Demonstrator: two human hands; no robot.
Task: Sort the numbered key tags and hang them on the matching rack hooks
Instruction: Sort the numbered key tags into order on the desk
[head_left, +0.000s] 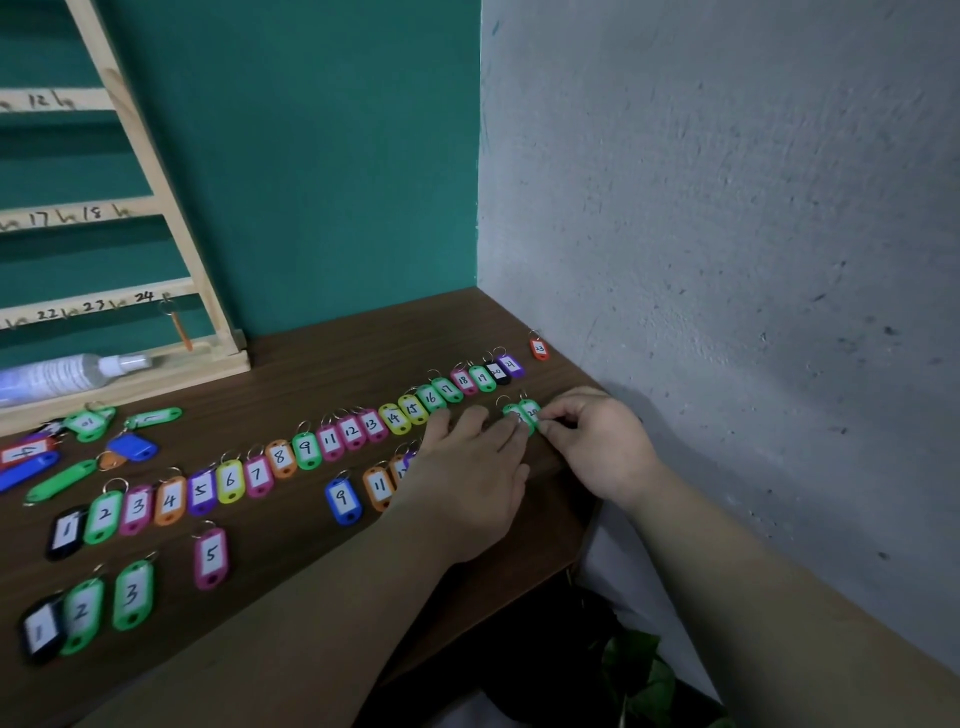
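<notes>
Our right forearm (779, 597) slants toward ten o'clock, right grip (597, 441) pinching green tag 20 (531, 410); left hand (470, 467) lies flat, straight fingertips (508, 429) touching the neighbouring green tag (513, 414).

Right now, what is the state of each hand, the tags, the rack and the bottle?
Left hand, rests flat on the table, fingers straight.
Right hand, pinches the green tag.
Row of tags, lying face up in rising order.
Orange tag, hanging on the rack.
Rack, upright.
Bottle, lying on its side.
</notes>
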